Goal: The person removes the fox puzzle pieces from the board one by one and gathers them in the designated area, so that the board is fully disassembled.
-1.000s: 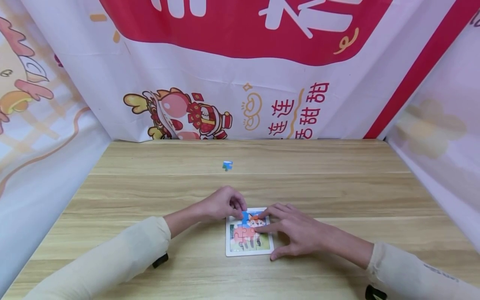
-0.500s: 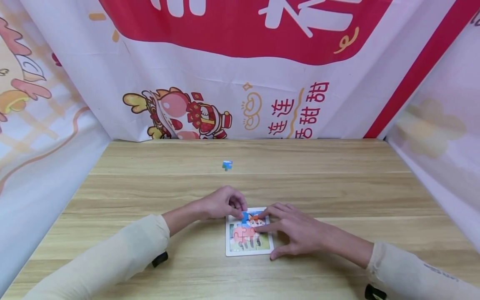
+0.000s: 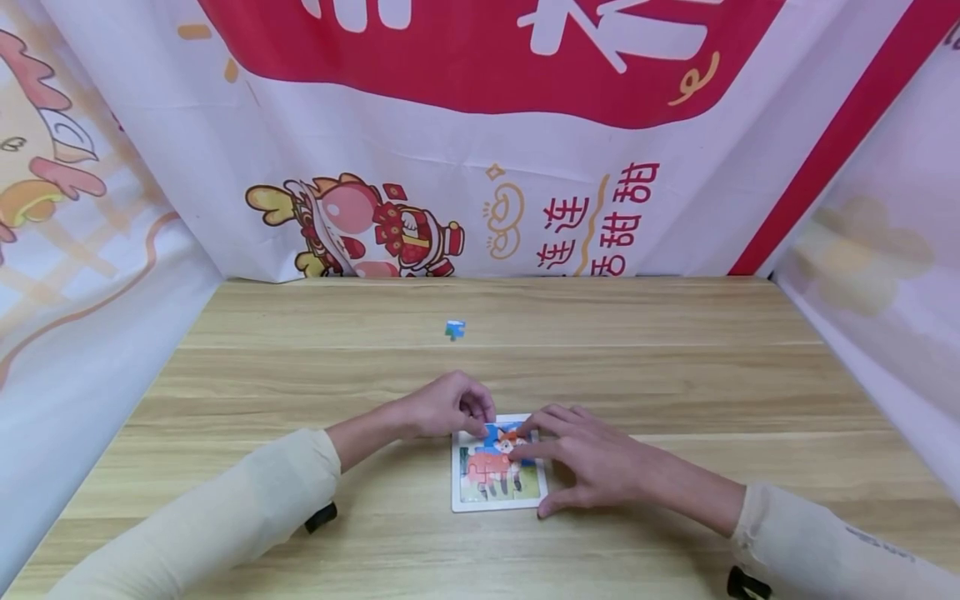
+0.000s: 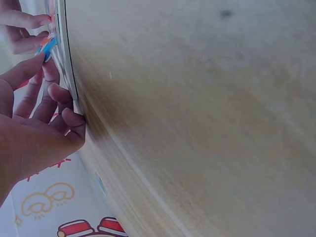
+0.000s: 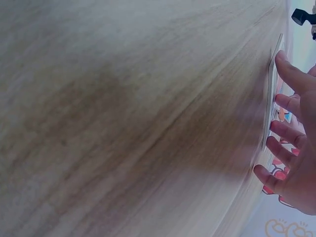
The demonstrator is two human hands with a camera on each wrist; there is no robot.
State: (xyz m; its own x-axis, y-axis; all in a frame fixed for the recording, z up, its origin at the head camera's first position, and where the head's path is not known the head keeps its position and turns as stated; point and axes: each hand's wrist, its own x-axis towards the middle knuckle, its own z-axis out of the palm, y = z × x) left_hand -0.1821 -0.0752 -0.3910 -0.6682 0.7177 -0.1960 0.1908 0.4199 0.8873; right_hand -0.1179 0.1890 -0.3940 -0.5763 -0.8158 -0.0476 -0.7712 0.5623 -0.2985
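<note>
A jigsaw puzzle [image 3: 487, 483] with a fox picture lies in a white-rimmed tray [image 3: 456, 492] on the table. My left hand [image 3: 450, 407] is at the tray's far left corner, its thumb and forefinger pinching a blue puzzle piece [image 4: 48, 48], seen tilted up in the left wrist view. From the right, my right hand [image 3: 592, 458] reaches over the puzzle with spread fingers. Its fingertips touch the fox-face area, and its thumb is by the tray's near right corner. These fingers partly cover the puzzle's upper right. The tray's upper left shows bare white beside the blue piece.
One loose blue and green puzzle piece [image 3: 455, 330] lies farther back on the wooden table [image 3: 675, 367]. Printed cloth [image 3: 450, 142] hangs behind the table and along both sides.
The fox-face part of the puzzle has shifted slightly under the right fingers, with more blue showing beside it. The left hand keeps its pinch almost in the same place.
</note>
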